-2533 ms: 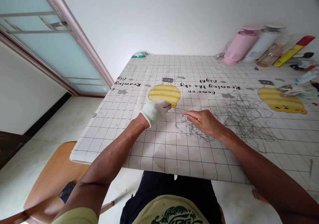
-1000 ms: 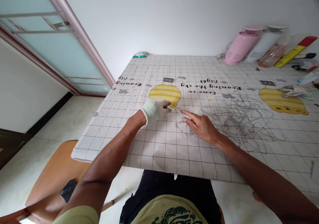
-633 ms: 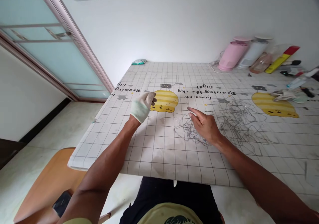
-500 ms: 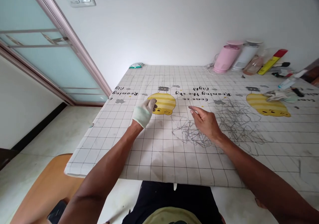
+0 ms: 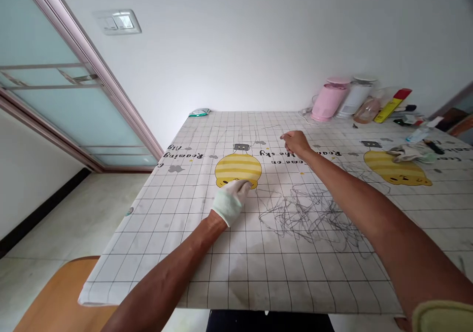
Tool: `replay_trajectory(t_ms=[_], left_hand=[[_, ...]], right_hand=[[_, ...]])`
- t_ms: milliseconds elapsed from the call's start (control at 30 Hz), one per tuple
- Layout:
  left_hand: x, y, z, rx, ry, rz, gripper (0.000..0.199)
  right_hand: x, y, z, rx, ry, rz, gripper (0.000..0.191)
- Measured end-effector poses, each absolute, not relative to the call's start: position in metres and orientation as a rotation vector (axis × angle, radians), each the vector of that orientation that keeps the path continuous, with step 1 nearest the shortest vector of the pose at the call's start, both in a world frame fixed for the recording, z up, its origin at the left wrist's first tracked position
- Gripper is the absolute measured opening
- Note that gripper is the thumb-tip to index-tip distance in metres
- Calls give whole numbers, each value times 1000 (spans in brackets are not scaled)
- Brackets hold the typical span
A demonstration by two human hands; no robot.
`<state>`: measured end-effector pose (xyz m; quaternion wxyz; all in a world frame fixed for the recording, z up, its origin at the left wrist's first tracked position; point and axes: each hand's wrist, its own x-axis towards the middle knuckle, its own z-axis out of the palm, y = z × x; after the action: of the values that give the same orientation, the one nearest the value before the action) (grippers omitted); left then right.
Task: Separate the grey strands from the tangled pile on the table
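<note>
Thin dark-grey strand tangle (image 5: 291,214) is on the white black-gridded tablecloth (image 5: 244,258), right of my white-gloved left hand (image 5: 234,197), nearer me than my bare right hand (image 5: 296,144). Fingers curled on both; can't tell if they're pinching.

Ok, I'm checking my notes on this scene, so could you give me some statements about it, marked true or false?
1. The left hand wears a glove. True.
2. The right hand wears a glove too. False: it is bare.
3. The dark tangle lies on the tablecloth. True.
4. The light switch is on the door. False: it is on the wall.
5. The right hand is nearer the wall than the left hand. True.
</note>
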<state>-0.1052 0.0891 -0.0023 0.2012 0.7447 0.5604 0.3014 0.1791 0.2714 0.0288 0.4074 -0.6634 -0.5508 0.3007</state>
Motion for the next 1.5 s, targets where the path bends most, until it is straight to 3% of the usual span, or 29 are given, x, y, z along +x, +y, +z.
replay_trajectory(t_ms=[367, 600, 800, 933, 1100, 1500], left_hand=[[-105, 89, -5, 2119, 1599, 861, 26], [-108, 91, -12, 2135, 1620, 840, 26], [-110, 94, -9, 2037, 1681, 878, 27], [-110, 97, -3, 1924, 1723, 810, 28], [-110, 100, 0, 1909, 1745, 719, 30], [-110, 102, 4, 1964, 1758, 588, 35]], right_hand=[[146, 376, 9, -2005, -1373, 788, 20], [147, 386, 16, -2182, -1477, 632, 36], [182, 324, 26, -2145, -1688, 528, 47], [206, 247, 40, -1871, -1982, 712, 31], [235, 168, 60, -1801, -2326, 582, 14], [242, 129, 32, -1559, -2721, 287, 5]])
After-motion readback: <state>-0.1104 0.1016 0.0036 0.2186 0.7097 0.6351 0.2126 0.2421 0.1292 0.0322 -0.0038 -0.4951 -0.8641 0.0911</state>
